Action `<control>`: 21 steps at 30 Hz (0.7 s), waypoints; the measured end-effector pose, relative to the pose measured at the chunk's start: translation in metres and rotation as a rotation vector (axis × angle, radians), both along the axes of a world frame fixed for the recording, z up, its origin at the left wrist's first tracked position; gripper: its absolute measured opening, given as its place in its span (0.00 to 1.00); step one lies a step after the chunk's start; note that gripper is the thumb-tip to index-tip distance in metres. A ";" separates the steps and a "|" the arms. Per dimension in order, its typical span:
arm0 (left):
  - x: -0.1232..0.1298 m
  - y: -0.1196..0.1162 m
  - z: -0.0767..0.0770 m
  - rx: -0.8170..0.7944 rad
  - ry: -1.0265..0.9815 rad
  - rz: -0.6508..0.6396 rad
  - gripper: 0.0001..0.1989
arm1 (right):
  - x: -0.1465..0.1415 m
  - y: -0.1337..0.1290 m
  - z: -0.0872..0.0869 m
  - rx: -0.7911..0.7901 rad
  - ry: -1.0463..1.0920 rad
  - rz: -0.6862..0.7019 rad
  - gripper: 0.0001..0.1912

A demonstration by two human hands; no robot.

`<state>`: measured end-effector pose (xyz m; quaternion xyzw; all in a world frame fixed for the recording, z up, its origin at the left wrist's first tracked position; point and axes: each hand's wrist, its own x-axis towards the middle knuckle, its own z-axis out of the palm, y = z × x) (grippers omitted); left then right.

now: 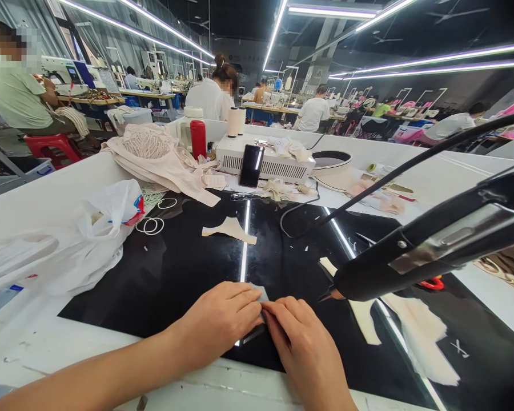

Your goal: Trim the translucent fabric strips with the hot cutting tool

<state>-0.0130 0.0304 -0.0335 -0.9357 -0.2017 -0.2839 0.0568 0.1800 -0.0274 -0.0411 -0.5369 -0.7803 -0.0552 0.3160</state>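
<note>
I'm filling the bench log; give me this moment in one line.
left hand: at small pale piece; right hand: at same piece; under: black sheet; beyond: cream piece; right: black pointed tool

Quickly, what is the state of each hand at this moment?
Left hand: fingers bent over a grey piece; whether it grips cannot be told.
Right hand: closed, apparently pinching the grey piece between thumb and forefinger.

Bare mat point(184, 268) beyond left hand point(223, 317), black tool point(381, 260) (cord point(497, 121) trailing) obstructing right side
</note>
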 end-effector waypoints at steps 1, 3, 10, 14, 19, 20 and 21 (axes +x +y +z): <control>0.000 0.000 0.000 0.003 0.002 -0.001 0.13 | 0.000 0.000 0.000 -0.003 0.001 -0.002 0.19; 0.000 0.000 0.000 0.006 0.011 0.001 0.13 | 0.000 0.000 -0.001 -0.007 0.006 -0.002 0.18; 0.000 -0.002 0.000 -0.002 0.035 0.009 0.14 | 0.001 0.001 -0.002 -0.017 0.019 -0.001 0.18; 0.000 -0.002 -0.001 -0.003 0.030 0.014 0.13 | 0.002 0.000 -0.003 -0.023 0.023 -0.003 0.18; 0.000 -0.002 -0.005 0.002 0.030 0.012 0.13 | 0.001 0.001 -0.003 -0.040 0.021 -0.007 0.18; 0.000 -0.002 -0.005 -0.005 0.033 0.014 0.13 | 0.000 0.001 -0.002 -0.042 0.023 -0.008 0.19; 0.000 -0.003 -0.005 -0.013 0.034 0.017 0.12 | 0.000 0.002 -0.001 -0.039 0.025 -0.009 0.19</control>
